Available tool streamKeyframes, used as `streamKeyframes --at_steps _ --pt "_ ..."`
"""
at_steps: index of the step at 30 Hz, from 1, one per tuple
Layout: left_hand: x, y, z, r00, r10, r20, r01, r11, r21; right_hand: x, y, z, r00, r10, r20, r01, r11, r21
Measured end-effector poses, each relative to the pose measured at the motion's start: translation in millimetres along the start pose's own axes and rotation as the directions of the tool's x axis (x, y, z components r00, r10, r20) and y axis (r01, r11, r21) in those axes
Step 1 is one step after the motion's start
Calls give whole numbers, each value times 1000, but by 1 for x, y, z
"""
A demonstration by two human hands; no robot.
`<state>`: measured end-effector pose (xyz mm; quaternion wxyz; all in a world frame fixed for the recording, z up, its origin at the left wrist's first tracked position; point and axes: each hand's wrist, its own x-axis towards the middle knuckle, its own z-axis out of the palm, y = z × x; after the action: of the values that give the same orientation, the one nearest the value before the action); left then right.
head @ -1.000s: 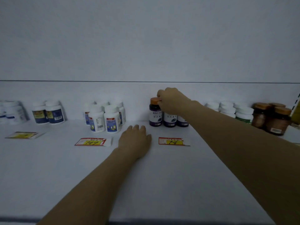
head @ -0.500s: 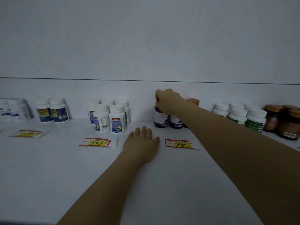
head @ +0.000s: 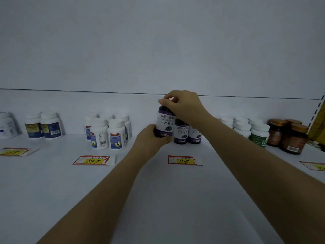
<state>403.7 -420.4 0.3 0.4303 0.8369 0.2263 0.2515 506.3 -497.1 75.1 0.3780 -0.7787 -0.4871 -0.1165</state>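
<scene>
This is a shop, most likely a pharmacy or health-goods store. A long white display shelf carries supplement bottles sorted by kind into small clusters. There are white-capped, blue-labelled bottles, green-labelled bottles and brown jars at far right. A purple bottle matches two more purple ones beside it. Red-and-yellow price tags lie in front of the clusters, handwritten 147 and 78. A perforated shelving upright shows at the right edge.

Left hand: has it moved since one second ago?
Yes. The left hand went from beside the 78 price tag farther back, past it, and now holds the base of the purple bottle.
</scene>
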Motion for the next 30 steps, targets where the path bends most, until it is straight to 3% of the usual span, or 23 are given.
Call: streamKeyframes --at_steps 4,7,10,23,28,30 --pt "-3 3 5 999 31 32 -28 995 -101 -9 15 3 993 95 -73 -83 985 153" --pt "-5 2 7 996 23 86 -7 984 -178 -12 29 8 982 191 2 -180 922 342" --pt "-4 0 7 993 16 119 8 980 -199 -14 36 9 984 170 56 -177 875 451" --pt "3 -6 3 987 27 158 14 968 -252 -16 34 6 993 106 48 -116 846 520" --pt "1 -2 3 997 64 32 -58 984 -166 -13 33 7 982 186 -10 -156 853 499" --pt "2 0 3 999 33 28 -27 980 -199 -13 34 4 976 218 -27 -162 799 580"
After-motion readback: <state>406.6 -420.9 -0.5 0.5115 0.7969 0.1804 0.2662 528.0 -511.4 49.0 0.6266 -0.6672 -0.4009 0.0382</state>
